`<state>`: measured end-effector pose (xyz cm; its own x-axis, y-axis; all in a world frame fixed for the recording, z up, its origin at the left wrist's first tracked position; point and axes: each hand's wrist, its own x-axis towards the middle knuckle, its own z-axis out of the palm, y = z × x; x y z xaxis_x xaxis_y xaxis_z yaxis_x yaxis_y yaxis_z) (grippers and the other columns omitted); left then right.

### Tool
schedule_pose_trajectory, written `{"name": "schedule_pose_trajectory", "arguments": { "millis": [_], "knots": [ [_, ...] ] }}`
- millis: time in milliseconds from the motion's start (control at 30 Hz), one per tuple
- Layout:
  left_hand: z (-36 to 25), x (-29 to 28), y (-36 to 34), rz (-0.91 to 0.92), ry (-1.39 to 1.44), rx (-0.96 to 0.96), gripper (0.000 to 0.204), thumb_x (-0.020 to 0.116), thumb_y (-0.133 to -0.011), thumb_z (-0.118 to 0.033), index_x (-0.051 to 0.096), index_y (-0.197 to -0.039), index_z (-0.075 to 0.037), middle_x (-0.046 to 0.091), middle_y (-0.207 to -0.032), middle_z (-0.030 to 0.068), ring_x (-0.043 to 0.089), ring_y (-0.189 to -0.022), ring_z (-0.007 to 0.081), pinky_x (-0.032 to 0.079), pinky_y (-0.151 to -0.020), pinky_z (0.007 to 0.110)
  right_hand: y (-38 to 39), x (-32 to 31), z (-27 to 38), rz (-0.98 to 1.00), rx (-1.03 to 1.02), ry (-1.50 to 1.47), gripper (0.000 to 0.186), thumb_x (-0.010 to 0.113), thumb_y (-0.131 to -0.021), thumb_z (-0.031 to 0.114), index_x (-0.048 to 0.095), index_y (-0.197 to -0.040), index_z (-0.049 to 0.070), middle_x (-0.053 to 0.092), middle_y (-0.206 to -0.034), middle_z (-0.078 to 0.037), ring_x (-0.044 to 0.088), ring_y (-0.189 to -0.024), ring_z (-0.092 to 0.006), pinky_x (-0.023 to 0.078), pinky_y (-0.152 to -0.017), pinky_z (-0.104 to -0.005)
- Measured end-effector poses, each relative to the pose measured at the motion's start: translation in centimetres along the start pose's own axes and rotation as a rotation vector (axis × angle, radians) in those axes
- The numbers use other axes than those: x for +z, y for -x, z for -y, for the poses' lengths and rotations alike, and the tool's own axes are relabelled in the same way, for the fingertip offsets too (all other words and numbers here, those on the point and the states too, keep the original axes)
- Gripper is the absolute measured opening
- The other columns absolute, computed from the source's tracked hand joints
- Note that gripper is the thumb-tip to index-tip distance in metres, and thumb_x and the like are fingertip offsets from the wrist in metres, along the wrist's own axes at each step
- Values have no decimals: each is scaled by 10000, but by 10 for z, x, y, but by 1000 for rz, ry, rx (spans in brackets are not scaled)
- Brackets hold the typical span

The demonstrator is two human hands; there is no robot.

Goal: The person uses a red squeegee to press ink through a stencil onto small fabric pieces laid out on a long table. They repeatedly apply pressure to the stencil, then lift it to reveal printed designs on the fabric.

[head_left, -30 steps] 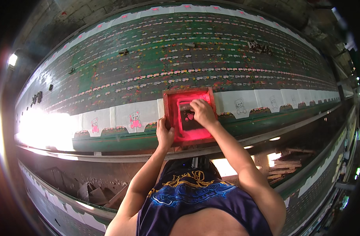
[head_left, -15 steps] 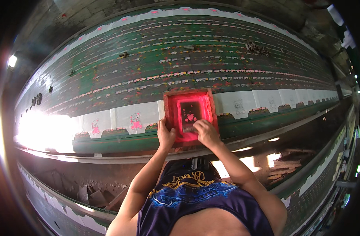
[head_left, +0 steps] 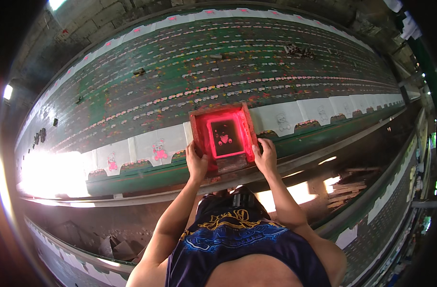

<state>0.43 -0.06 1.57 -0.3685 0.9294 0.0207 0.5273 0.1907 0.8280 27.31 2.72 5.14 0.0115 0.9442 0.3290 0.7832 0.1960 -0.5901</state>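
Observation:
A wooden screen-printing frame point(head_left: 248, 125), stained bright pink, lies over the white cloth strip along the near side of the long table. Its dark mesh panel point(head_left: 222, 147) shows a teddy-bear stencil with pink patches. At the frame's near left corner, my left hand point(head_left: 197, 162) grips the side. Opposite it, my right hand point(head_left: 266, 155) holds the right side, thumb against the wood. To the left, the cloth bears a pink bear print point(head_left: 159, 149); right of the frame, a bear shows only in grey outline point(head_left: 282, 120).
The long green table point(head_left: 151, 178) has rows of small coloured marks and a rail along its near edge. Small dark cylinders point(head_left: 299, 51) lie in a pile toward its far side. Wood pieces point(head_left: 350, 189) are stacked below right. Strong glare covers the table's left end.
My right hand has left the mesh, where it held a flat squeegee-like piece, and moved to the frame's right side. My left hand stays at the left side.

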Motion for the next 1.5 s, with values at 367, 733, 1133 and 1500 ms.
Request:
{"name": "schedule_pose_trajectory", "arguments": {
  "millis": [367,733,1133,1500],
  "knots": [
    [-55,37,7,-71,54,113,709,649,-741,88,495,-1432,45,543,-1386,209,550,-1280,405,461,-1086,436,-17,-32,-52,170,403,-198,656,717,-927,469,655,-1188,-130,654,-1179,-278,643,-1118,-416,507,-981,-456],
    [-139,209,31,-70,123,59,664,648,-757,37,513,-1407,47,556,-1370,214,556,-1276,404,472,-1077,430,-68,-137,-207,245,406,-111,674,721,-922,469,640,-1221,-129,632,-1237,-281,628,-1163,-412,494,-1011,-451],
    [-143,225,31,-59,9,38,658,672,-729,7,548,-1373,57,600,-1279,193,623,-1132,369,508,-973,411,-65,-155,-220,108,1,-88,541,790,-895,348,647,-1221,-59,615,-1251,-220,581,-1208,-380,467,-1043,-438],
    [-145,224,27,-42,63,15,665,651,-698,13,560,-1355,63,607,-1253,196,617,-1135,367,499,-992,412,-71,-146,-173,447,-464,-113,281,694,-778,17,653,-1056,9,654,-1103,-119,618,-1074,-330,503,-949,-461]
  ]
}}
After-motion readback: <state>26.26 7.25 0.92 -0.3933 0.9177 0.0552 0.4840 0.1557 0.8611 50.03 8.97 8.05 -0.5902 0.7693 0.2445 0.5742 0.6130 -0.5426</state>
